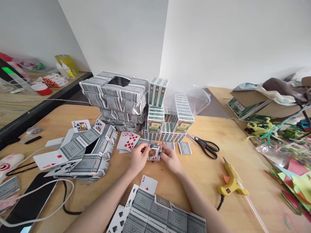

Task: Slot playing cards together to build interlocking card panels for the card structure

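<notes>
Between my two hands, above the wooden table, is a face-up playing card (pixel 152 154) with a court figure on it. My left hand (pixel 140 157) grips its left side with thumb and fingers. At the card's right edge, my right hand (pixel 170 158) pinches with its fingers closed. A fan of heart cards (pixel 129 139) lies just left of them, and a face-down card (pixel 185 148) lies to the right. Below my forearms sits a panel of joined cards (pixel 155 210), with a loose ace of diamonds (pixel 148 184) by its top edge.
Box-shaped pieces built from cards (pixel 114 94) stack at the back. Beside them stand boxed card decks (pixel 183 113). A half-built card piece (pixel 94 158) lies left. Black-handled scissors (pixel 206 145) and a yellow glue gun (pixel 232 181) lie right. A phone (pixel 31 200) and white cable are at left.
</notes>
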Available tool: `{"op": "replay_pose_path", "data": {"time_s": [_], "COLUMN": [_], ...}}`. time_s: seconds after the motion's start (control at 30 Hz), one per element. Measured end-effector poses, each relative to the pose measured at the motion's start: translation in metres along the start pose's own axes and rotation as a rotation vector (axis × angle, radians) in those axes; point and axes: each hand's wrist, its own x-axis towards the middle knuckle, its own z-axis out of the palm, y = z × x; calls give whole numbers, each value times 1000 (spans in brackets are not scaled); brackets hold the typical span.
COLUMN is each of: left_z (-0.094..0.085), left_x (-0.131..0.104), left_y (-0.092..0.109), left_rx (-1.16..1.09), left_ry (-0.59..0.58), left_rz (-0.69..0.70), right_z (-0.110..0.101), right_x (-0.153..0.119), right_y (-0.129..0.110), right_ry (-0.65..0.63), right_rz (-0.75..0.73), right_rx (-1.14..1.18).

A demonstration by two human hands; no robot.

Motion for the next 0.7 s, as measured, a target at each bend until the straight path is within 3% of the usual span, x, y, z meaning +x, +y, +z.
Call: {"op": "replay_pose_path", "data": {"time_s": [0.3,0.7], "left_z": [-3,-4], "left_x": [-7,-7], "left_y": [7,2], "left_rx": [132,147], "left_ry": [-20,-31], "left_rz": [299,284], "right_z": [-3,0], "right_x": [-2,-1], "right_y": [5,0], "right_ry": [137,93], "right_rz": [43,63], "right_rx": [-179,-161]}}
